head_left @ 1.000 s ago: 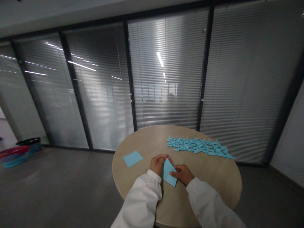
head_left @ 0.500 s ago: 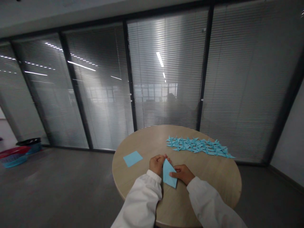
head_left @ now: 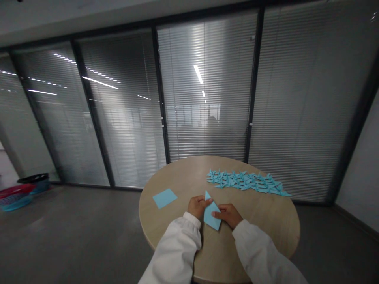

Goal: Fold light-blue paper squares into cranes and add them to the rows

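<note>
A folded piece of blue origami paper point(head_left: 212, 221) is held between my two hands above the near part of the table. My left hand point(head_left: 197, 206) grips its upper left edge, thumb lying across the front near the pointed tip. On the right edge my right hand point(head_left: 228, 214) pinches the paper, thumb in front and fingers behind. To the left, a flat blue sheet point(head_left: 165, 198) lies on the table. Beyond my hands, toward the right, rows of folded blue paper cranes point(head_left: 244, 181) sit close together.
The round wooden table point(head_left: 183, 169) stands before a glass partition with blinds point(head_left: 207, 130). On the floor at far left are a red and blue basket point(head_left: 16, 197) and a dark-rimmed basket point(head_left: 35, 182).
My left thumb has moved from the paper's tip down onto its front, and the tip now shows above it. My right hand keeps its pinch on the right edge.
</note>
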### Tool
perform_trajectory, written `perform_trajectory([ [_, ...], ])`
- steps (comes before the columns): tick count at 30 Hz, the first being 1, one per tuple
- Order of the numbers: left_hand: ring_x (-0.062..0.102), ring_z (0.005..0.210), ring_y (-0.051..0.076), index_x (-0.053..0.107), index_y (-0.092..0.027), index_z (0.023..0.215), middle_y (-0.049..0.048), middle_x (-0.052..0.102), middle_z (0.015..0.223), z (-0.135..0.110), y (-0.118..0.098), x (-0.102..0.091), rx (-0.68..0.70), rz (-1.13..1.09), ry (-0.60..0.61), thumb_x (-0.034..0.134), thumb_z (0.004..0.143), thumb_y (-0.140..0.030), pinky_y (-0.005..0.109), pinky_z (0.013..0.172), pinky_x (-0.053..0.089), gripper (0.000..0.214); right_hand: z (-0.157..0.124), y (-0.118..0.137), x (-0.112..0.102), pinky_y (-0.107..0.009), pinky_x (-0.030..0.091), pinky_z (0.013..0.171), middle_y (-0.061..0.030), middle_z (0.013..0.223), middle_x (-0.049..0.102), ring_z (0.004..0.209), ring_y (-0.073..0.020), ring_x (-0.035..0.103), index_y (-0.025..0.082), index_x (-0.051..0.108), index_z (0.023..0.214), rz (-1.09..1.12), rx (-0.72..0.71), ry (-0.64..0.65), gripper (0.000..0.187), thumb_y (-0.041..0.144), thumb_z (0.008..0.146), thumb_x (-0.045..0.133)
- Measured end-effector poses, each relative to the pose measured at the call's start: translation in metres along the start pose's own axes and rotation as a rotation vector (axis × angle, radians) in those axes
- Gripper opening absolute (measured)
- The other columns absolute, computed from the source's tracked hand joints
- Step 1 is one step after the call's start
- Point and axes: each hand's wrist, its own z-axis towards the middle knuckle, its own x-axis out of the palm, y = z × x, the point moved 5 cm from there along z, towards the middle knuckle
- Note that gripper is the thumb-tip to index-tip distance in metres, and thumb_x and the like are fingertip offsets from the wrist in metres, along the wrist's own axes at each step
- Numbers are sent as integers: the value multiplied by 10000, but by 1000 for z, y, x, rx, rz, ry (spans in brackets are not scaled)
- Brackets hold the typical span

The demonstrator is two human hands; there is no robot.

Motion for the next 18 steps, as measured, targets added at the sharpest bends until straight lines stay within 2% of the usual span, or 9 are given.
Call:
perform_trajectory([
  [6,376,342,59,555,-108,474,-30,462,383,-4,-5,0,18,15,-23,698,471,-443,187,351,250,364,1,0,3,-329,437,636,-54,663,651,624,-197,587,110,645,696,26,-14,30,397,422,464,724],
  [10,363,345,53,557,-110,477,-31,462,390,-3,-4,1,34,13,-7,694,478,-436,183,352,246,353,1,3,5,-316,436,643,-49,708,647,655,-189,584,131,623,734,68,-62,40,405,426,476,725],
  [15,371,351,55,593,-110,527,-30,484,409,-2,-2,1,32,42,7,680,495,-436,179,357,248,339,1,8,0,-257,403,605,-18,648,608,619,-146,536,124,627,706,-27,-130,10,356,471,627,611],
  [18,372,357,54,589,-111,520,-40,473,403,-3,-4,3,38,66,24,684,482,-439,175,362,250,344,3,8,-5,-240,383,574,-8,596,581,584,-133,504,118,626,643,-95,-154,-50,386,500,648,570],
])
